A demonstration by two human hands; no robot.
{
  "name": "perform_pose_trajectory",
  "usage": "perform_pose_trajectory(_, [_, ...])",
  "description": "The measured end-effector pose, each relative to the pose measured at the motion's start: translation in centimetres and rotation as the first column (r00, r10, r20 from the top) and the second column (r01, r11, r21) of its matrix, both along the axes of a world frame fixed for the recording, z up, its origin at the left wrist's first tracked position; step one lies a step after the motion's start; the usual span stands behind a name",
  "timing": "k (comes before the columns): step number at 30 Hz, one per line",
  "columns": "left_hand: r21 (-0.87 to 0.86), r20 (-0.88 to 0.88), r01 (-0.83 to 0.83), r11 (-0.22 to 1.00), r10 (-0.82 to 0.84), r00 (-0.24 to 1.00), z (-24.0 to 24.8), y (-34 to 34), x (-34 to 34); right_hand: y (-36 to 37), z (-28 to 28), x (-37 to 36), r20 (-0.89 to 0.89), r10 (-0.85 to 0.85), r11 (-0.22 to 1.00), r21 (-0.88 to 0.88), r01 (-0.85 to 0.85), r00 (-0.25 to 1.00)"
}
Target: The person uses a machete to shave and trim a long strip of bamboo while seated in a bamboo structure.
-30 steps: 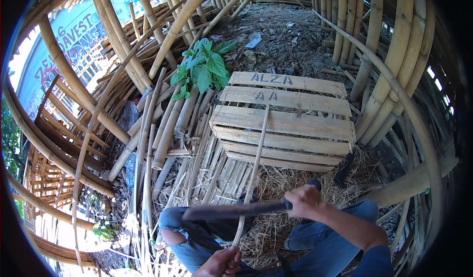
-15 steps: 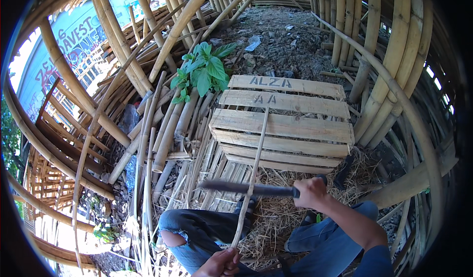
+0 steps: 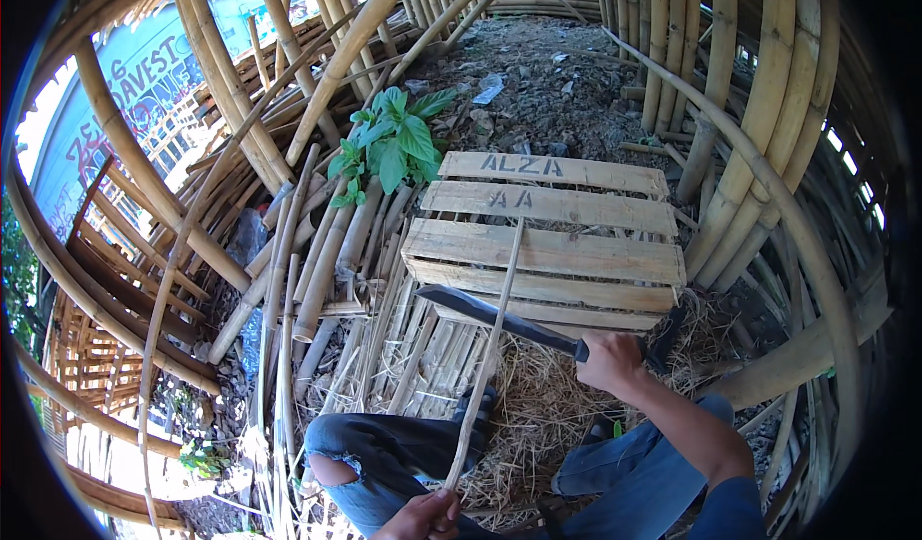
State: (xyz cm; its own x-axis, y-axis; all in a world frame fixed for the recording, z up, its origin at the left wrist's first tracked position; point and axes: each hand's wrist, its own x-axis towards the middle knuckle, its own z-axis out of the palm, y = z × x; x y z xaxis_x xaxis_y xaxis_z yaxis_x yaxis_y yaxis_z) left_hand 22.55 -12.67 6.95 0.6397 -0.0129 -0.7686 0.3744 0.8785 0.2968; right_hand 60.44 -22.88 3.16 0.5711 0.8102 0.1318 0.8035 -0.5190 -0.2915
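My left hand (image 3: 425,517), at the lower edge, is closed round the near end of a thin bamboo strip (image 3: 488,353). The strip slants up and away from me, its far end lying over a slatted wooden crate (image 3: 543,248). In my right hand (image 3: 611,361) is the dark handle of a machete (image 3: 495,315). Its long dark blade points left and crosses the strip near the crate's front edge. Whether blade and strip touch I cannot tell.
Dry shavings (image 3: 543,410) cover the ground between my legs. Split bamboo and poles (image 3: 331,271) lie to the left, beside a leafy green plant (image 3: 392,142). Upright bamboo poles (image 3: 768,127) stand on the right. Rubble (image 3: 538,74) lies behind the crate.
The machete has moved away from me, up along the strip toward the crate, and its tip now angles upward. My left hand holds the strip in nearly the same place.
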Motion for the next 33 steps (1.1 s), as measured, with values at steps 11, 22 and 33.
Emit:
perform_pose_trajectory(11, [0.165,-0.104,0.055,0.985,-0.038,0.994,3.4,-0.9,2.6,-0.5,-0.2,0.3,-0.146,-0.015,1.000,0.000,0.015,0.989])
perform_pose_trajectory(22, [0.199,-0.150,0.028,0.980,0.002,0.989,2.6,-0.8,3.3,0.4,-0.4,3.9,0.130,-0.066,0.994,-0.082,0.077,0.989])
perform_pose_trajectory(33, [0.128,-0.147,0.037,0.991,-0.018,0.989,3.3,-0.4,2.4,-0.2,0.3,0.4,-0.232,-0.031,0.998,-0.060,0.017,0.972])
